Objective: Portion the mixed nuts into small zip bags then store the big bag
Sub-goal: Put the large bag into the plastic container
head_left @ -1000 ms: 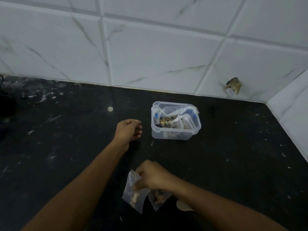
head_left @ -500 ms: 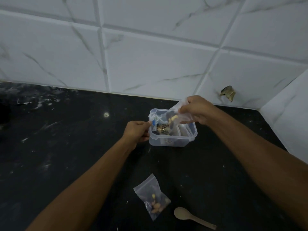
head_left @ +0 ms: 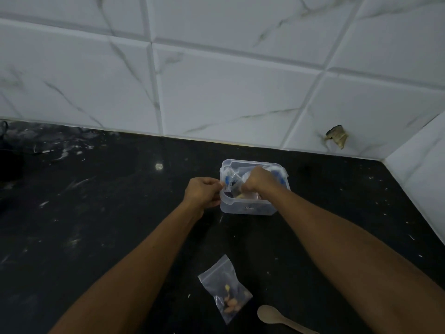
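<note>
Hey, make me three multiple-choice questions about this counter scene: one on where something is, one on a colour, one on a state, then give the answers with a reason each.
1. Where does the wooden spoon lie?
A. inside the clear tub
B. on the counter, right of the small zip bag
C. against the wall tiles

2. What colour is the counter?
A. black
B. white
C. red

3. What is the right hand doing?
A. resting flat on the counter
B. holding the spoon
C. reaching down into the clear tub

Answers:
1 B: the spoon sits beside the small zip bag at the near edge.
2 A: the surface is dark black with pale specks, under white tiles.
3 C: its curled fingers are inside the clear tub among the bags, while the left hand pinches a bag at the tub's left rim.
</note>
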Available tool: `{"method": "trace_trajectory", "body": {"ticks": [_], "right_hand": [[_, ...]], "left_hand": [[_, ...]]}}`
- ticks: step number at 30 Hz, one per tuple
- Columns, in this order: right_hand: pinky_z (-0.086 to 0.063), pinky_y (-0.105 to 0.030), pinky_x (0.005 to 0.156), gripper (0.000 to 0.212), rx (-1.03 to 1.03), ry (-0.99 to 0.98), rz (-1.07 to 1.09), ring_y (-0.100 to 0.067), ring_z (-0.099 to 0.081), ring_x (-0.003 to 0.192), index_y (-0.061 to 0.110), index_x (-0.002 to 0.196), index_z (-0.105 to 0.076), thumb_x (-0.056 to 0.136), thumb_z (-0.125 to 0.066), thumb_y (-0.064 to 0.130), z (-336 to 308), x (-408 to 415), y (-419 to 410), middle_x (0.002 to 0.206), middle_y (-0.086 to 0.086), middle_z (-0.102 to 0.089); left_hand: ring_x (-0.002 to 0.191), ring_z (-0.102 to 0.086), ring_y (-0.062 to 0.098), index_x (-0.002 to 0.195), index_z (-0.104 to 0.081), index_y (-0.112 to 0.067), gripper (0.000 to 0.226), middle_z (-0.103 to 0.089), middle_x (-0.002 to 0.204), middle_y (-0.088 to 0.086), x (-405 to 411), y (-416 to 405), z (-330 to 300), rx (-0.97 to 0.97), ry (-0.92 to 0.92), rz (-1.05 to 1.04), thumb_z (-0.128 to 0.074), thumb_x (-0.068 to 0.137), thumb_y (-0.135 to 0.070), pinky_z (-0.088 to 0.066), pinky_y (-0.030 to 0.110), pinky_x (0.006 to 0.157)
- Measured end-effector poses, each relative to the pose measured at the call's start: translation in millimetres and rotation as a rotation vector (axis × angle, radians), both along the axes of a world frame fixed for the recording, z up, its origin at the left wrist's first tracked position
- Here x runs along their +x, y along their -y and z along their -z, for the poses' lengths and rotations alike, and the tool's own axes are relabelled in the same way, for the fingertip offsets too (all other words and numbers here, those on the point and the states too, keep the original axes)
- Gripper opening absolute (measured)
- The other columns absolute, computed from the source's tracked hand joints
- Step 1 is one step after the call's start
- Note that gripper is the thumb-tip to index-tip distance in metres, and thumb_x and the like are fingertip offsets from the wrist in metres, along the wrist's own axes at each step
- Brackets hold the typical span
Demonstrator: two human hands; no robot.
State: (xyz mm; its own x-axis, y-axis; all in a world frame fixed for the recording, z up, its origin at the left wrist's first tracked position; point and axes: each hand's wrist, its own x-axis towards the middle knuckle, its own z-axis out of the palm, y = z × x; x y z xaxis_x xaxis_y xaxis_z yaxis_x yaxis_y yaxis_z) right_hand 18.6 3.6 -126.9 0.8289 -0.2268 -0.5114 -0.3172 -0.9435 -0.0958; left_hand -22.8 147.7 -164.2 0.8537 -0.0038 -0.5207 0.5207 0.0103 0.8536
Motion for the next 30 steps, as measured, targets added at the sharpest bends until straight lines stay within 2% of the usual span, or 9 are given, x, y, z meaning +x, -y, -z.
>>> {"method": "trace_trajectory", "body": {"ticks": [2, 6, 10, 16, 21, 24, 27, 28, 30], "right_hand": [[-0.047, -0.042, 0.095, 0.081, -0.045, 0.035, -0.029, -0.031, -0.054, 0.114, 0.008, 0.139, -0.040, 0.077, -0.072, 0.048, 9, 0, -1, 0.127, -0.014, -0.055], [-0.045, -0.037, 0.083, 0.052, -0.074, 0.142, -0.039, -0.024, -0.055, 0.095, 0.010, 0.127, -0.051, 0.086, -0.067, 0.038, 20, -2, -1, 0.105, -0.010, -0.057], [-0.044, -0.042, 0.093, 0.063, -0.053, 0.095, 0.001, -0.029, -0.052, 0.116, 0.011, 0.135, -0.043, 0.086, -0.065, 0.045, 23, -3, -7, 0.129, -0.012, -0.053], [-0.043, -0.043, 0.095, 0.050, -0.097, 0.142, 0.052, -0.030, -0.052, 0.115, 0.010, 0.132, -0.048, 0.093, -0.053, 0.041, 36, -3, -5, 0.127, -0.015, -0.053], [-0.042, -0.044, 0.097, 0.073, -0.092, 0.052, -0.042, -0.031, -0.049, 0.121, 0.013, 0.142, -0.038, 0.087, -0.056, 0.057, 27, 0, 2, 0.137, -0.014, -0.048], [-0.048, -0.035, 0.078, 0.052, -0.147, 0.306, -0.165, -0.024, -0.061, 0.097, 0.011, 0.120, -0.057, 0.088, -0.056, 0.051, 2, -10, 5, 0.109, -0.009, -0.064], [-0.043, -0.031, 0.063, 0.024, -0.106, 0.579, -0.345, -0.019, -0.061, 0.077, 0.015, 0.098, -0.062, 0.094, -0.051, 0.036, -23, -46, 5, 0.085, -0.003, -0.064], [-0.044, -0.032, 0.064, 0.021, -0.050, 0.544, -0.440, -0.019, -0.060, 0.077, 0.017, 0.093, -0.062, 0.094, -0.050, 0.034, -26, -63, 5, 0.084, -0.002, -0.064], [-0.049, -0.031, 0.070, 0.017, 0.114, 0.306, -0.613, -0.016, -0.061, 0.078, 0.018, 0.090, -0.062, 0.093, -0.056, 0.034, -23, -98, 5, 0.084, 0.000, -0.063]], "left_hand": [[0.091, -0.070, 0.018, 0.103, -0.066, -0.013, 0.012, -0.070, 0.103, 0.007, 1, 0, 1, -0.001, 0.005, -0.005, -0.063, 0.091, -0.015, -0.059, 0.030, 0.071], [0.089, -0.070, 0.016, 0.104, -0.067, -0.012, 0.014, -0.070, 0.102, 0.006, 1, 0, 3, 0.008, 0.012, -0.012, -0.064, 0.091, -0.015, -0.059, 0.029, 0.069], [0.088, -0.070, 0.016, 0.102, -0.067, -0.012, 0.012, -0.070, 0.100, 0.006, 2, 1, 2, 0.029, 0.017, -0.012, -0.063, 0.091, -0.015, -0.058, 0.028, 0.067], [0.085, -0.071, 0.015, 0.099, -0.068, -0.012, 0.010, -0.071, 0.097, 0.006, 2, 3, 4, 0.074, 0.035, -0.026, -0.065, 0.091, -0.016, -0.059, 0.028, 0.067], [0.085, -0.071, 0.016, 0.099, -0.068, -0.011, 0.010, -0.071, 0.097, 0.006, 0, 3, 2, 0.069, 0.029, -0.028, -0.065, 0.090, -0.016, -0.059, 0.029, 0.069], [0.088, -0.071, 0.017, 0.098, -0.068, -0.011, 0.010, -0.071, 0.098, 0.007, -1, 2, 1, 0.050, 0.018, -0.034, -0.066, 0.090, -0.016, -0.060, 0.031, 0.072], [0.089, -0.071, 0.018, 0.100, -0.068, -0.010, 0.011, -0.072, 0.098, 0.007, -5, 1, 3, 0.015, 0.029, -0.030, -0.064, 0.092, -0.017, -0.060, 0.033, 0.076], [0.089, -0.071, 0.019, 0.099, -0.068, -0.009, 0.012, -0.072, 0.098, 0.008, -6, 0, 4, -0.007, 0.044, -0.035, -0.062, 0.093, -0.017, -0.060, 0.032, 0.075], [0.087, -0.071, 0.020, 0.098, -0.069, -0.006, 0.016, -0.073, 0.098, 0.012, -8, -1, 6, -0.043, 0.067, -0.066, -0.059, 0.096, -0.018, -0.060, 0.032, 0.074]]}}
